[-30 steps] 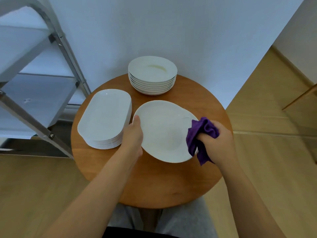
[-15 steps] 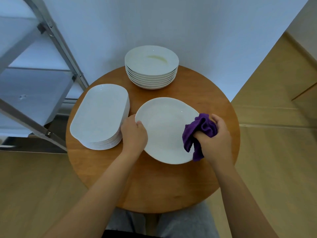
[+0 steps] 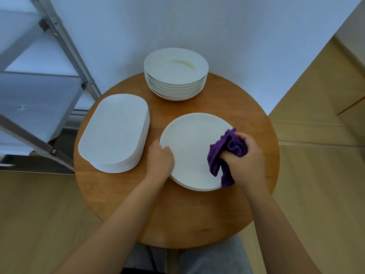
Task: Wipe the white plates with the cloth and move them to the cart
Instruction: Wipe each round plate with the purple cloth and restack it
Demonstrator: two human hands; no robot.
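while one round table [image 3: 177,218] carries everything, a cart [image 3: 49,95] stands at its left. two stacks: oval plates [image 3: 115,131], round bowls [image 3: 175,66]. one plate [image 3: 189,147] lies near; left hand [image 3: 161,162] grips its rim, right hand [image 3: 246,161] clutches one cloth [image 3: 227,149] against it.

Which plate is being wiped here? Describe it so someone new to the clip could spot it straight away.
On the round wooden table sit three lots of white plates. It is the round plate nearest the person, right of the oblong stack and in front of the deep round stack. Only it has the left hand gripping its rim and the purple cloth, bunched in the right hand, on it.
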